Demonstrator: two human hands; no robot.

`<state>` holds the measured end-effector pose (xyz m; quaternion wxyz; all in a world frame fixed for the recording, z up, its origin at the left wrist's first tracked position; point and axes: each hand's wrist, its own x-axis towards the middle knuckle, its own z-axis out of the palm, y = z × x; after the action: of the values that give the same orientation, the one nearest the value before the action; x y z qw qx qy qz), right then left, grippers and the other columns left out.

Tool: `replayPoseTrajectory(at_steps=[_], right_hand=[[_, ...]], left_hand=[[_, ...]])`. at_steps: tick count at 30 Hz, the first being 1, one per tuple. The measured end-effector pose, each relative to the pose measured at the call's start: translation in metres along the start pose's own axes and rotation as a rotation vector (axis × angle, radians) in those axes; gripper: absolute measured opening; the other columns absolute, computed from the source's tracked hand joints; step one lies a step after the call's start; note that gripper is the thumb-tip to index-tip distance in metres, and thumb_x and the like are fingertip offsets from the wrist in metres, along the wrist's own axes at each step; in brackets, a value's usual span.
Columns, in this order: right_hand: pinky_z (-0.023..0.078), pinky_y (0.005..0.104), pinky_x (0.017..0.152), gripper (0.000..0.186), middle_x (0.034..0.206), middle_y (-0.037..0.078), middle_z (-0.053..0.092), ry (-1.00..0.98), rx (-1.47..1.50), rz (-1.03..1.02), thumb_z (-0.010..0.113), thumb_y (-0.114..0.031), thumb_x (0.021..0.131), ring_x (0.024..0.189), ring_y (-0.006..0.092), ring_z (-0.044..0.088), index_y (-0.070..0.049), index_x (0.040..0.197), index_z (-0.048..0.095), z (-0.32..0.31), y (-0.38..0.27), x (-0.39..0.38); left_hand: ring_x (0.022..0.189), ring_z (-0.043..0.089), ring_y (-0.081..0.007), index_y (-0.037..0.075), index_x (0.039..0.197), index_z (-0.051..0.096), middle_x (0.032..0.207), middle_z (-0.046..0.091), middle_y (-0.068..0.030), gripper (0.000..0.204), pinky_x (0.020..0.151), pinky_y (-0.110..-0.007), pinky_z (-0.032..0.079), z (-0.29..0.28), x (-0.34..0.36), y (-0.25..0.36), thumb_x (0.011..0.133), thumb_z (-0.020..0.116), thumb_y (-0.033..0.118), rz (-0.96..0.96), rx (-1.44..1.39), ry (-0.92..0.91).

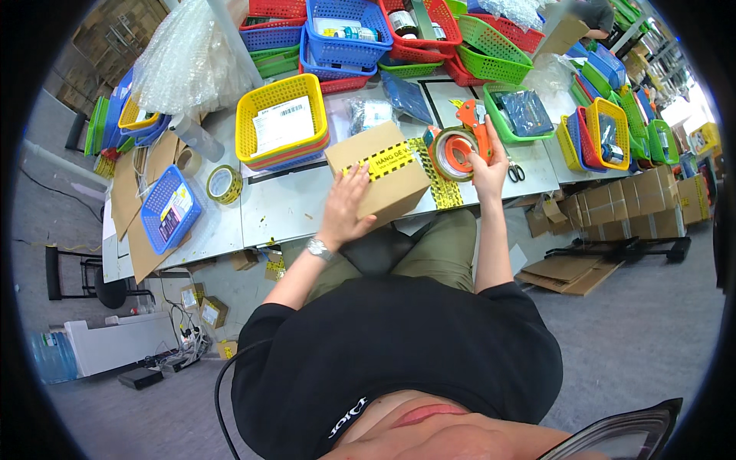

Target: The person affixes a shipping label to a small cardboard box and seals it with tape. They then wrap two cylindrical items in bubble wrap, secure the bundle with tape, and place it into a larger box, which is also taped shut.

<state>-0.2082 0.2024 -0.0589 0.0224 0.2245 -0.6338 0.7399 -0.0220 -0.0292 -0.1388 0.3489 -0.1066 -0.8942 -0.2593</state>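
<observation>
A brown cardboard box [399, 192] sits at the table's front edge, with yellow and black printed tape across its top. My left hand [345, 205] lies flat on the box's left side, fingers stretched out. An orange tape dispenser [481, 136] with a roll of tape is gripped in my right hand [489, 170], just right of the box. A strip of the yellow and black tape [443, 184] runs between the box and the dispenser. Beside my right hand lie scissors with black handles [516, 173].
A yellow basket [244, 115] holding a labelled packet stands behind the box. To the left are a tape roll [224, 184] and a blue basket [157, 207]. A green basket [494, 92] with a dark packet is at the right. Stacked baskets line the back.
</observation>
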Motion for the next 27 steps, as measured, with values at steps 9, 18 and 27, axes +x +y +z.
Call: replayPoseTrajectory(at_steps=[9, 18, 27], right_hand=[[0.044, 0.0275, 0.085, 0.074, 0.095, 0.010, 0.059, -0.254, -0.497, -0.272, 0.056, 0.002, 0.064, 0.086, 0.0173, 0.057, -0.001, 0.137, 0.052, -0.008, -0.075, -0.055], [0.053, 0.0342, 0.067, 0.072, 0.092, 0.011, 0.061, -0.271, -0.711, -0.406, 0.071, -0.007, 0.060, 0.077, 0.0268, 0.063, -0.019, 0.130, 0.062, 0.011, -0.080, -0.106], [0.053, 0.0348, 0.067, 0.079, 0.093, 0.006, 0.059, -0.383, -0.894, -0.238, 0.072, -0.010, 0.060, 0.075, 0.0245, 0.062, -0.027, 0.135, 0.057, -0.023, -0.103, -0.101]], left_hand=[[0.119, 0.051, -0.0334, 0.004, 0.127, 0.055, 0.129, 0.056, -0.0171, 0.063, 0.100, -0.048, 0.034, 0.000, 0.047, 0.083, 0.095, 0.040, 0.057, -0.150, -0.029, -0.016], [0.060, 0.055, -0.0025, 0.003, 0.087, 0.061, 0.067, 0.059, 0.0003, 0.032, 0.056, -0.022, 0.046, -0.030, 0.104, 0.071, 0.099, 0.056, 0.032, -0.705, -0.870, -0.352], [0.059, 0.053, -0.0036, 0.004, 0.087, 0.065, 0.069, 0.061, 0.0034, 0.025, 0.053, -0.022, 0.044, -0.042, 0.129, -0.035, 0.097, 0.061, 0.026, -0.490, -0.671, -0.060]])
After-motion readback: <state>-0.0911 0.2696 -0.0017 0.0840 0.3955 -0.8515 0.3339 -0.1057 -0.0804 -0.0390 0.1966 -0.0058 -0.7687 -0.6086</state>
